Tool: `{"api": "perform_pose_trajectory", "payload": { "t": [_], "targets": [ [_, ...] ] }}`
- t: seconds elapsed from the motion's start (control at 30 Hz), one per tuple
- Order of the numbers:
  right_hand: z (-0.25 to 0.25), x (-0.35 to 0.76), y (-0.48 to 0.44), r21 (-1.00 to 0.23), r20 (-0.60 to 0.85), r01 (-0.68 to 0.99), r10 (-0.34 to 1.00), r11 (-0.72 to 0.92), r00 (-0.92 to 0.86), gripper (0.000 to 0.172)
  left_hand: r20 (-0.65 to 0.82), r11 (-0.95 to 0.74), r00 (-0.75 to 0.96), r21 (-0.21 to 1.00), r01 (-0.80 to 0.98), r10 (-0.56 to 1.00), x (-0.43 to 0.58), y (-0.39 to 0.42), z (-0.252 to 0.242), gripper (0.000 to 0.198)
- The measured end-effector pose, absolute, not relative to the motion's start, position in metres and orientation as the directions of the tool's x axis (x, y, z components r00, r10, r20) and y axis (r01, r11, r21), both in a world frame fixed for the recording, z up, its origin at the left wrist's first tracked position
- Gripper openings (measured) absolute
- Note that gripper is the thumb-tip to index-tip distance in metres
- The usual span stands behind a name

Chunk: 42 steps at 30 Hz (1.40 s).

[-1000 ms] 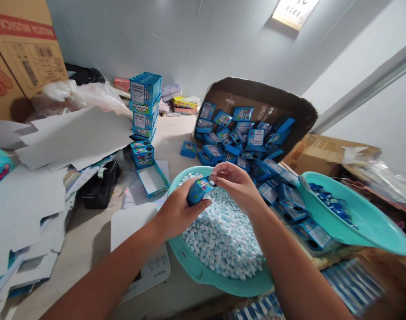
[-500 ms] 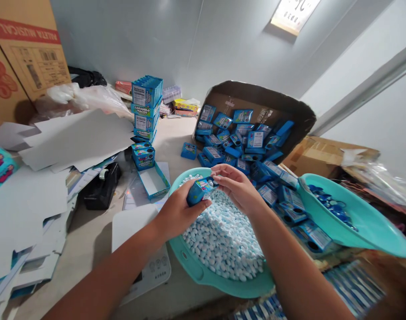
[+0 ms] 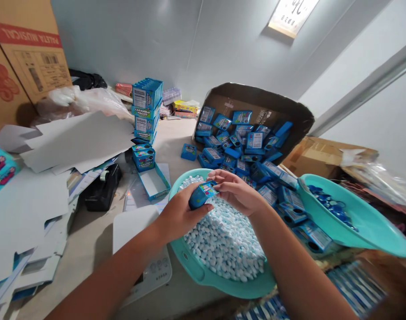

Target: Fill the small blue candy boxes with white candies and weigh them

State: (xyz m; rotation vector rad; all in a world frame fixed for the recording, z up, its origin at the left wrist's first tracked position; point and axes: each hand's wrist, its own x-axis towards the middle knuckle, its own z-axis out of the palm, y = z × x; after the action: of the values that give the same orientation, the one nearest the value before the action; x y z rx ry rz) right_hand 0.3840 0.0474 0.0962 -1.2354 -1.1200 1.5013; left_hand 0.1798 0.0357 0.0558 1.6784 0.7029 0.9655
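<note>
My left hand (image 3: 178, 211) is wrapped round a small blue candy box (image 3: 202, 194), tilted, with its end toward the right. My right hand (image 3: 241, 192) has its curled fingers at that end of the box, touching it; the fingertips partly hide the flap. Both hands are over a turquoise plastic basin (image 3: 203, 274) heaped with small white and pale blue candies (image 3: 229, 244). Left of the basin lies a white kitchen scale (image 3: 133, 226), partly covered by my left forearm.
Behind stand stacked blue display boxes (image 3: 146, 106) and an open tray (image 3: 156, 182). A tipped carton (image 3: 252, 95) spills blue boxes to the right. A second turquoise basin (image 3: 366, 222) holds blue round pieces. Left are a black tape dispenser (image 3: 103, 189) and white card sheets (image 3: 79, 138).
The candy box has shifted slightly right and down in my left hand. My right fingers have moved a little lower and closed in on the end of the box.
</note>
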Motion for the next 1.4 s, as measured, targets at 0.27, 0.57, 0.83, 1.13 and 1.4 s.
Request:
{"api": "perform_pose_trajectory", "payload": {
  "t": [0.27, 0.57, 0.83, 1.13, 1.4],
  "targets": [
    [0.096, 0.379, 0.047, -0.968, -0.251, 0.029, 0.954, -0.249, -0.164, 0.031, 0.251, -0.327, 0.553, 0.944, 0.041, 0.794, 0.178, 0.035, 0.055, 0.057],
    [0.103, 0.386, 0.043, -0.978, -0.196, -0.037, 0.964, -0.206, -0.182, 0.031, 0.249, -0.29, 0.509, 0.957, 0.003, 0.824, 0.179, 0.035, 0.06, 0.05],
    [0.096, 0.383, 0.05, -0.972, -0.215, -0.064, 0.967, -0.225, -0.136, 0.037, 0.325, -0.354, 0.431, 0.935, -0.013, 0.842, 0.182, 0.036, 0.054, 0.044],
    [0.061, 0.379, 0.06, -0.713, -0.083, 0.701, 0.993, 0.003, -0.089, 0.037, 0.411, -0.439, 0.196, 0.888, 0.138, 0.891, 0.127, 0.04, 0.088, 0.027],
    [0.061, 0.368, 0.053, -0.354, -0.144, 0.928, 0.973, 0.119, -0.18, 0.048, 0.261, -0.228, -0.044, 0.904, 0.361, 0.964, 0.042, 0.016, 0.062, 0.04]
  ]
}}
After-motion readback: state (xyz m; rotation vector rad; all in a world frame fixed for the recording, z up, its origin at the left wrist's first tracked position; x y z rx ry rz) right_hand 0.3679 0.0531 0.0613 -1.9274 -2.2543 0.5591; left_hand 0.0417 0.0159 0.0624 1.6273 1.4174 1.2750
